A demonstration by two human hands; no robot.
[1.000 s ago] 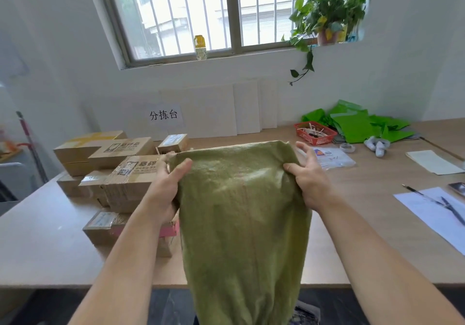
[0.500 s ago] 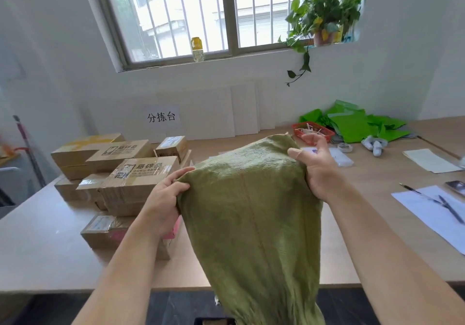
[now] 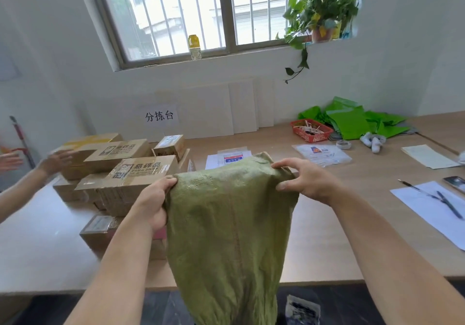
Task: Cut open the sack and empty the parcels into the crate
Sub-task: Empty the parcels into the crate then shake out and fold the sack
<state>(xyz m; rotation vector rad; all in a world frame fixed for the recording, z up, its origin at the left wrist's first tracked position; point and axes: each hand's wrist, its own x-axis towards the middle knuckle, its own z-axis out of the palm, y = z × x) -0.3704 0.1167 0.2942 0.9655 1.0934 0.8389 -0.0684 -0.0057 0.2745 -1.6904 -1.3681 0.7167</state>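
A limp green woven sack (image 3: 226, 236) hangs in front of me, over the near edge of the wooden table (image 3: 339, 236). My left hand (image 3: 153, 201) grips its upper left corner and my right hand (image 3: 302, 178) pinches its upper right corner. The sack looks flat and slack; its lower end drops out of view. Several taped cardboard parcels (image 3: 136, 171) are stacked on the table just left of the sack. A small dark packet (image 3: 302, 309) lies on the floor below the table edge. No crate is in view.
Another person's hand (image 3: 57, 158) reaches toward the parcels from the left. A red basket (image 3: 310, 130), green bags (image 3: 352, 123), plastic-sleeved papers (image 3: 322, 153), a white sheet with pens (image 3: 437, 203) and a phone (image 3: 455, 182) lie on the right of the table.
My hands have lowered the sack's top edge and levelled it, the right hand coming down. Another person's hand has come in at the left by the parcels.
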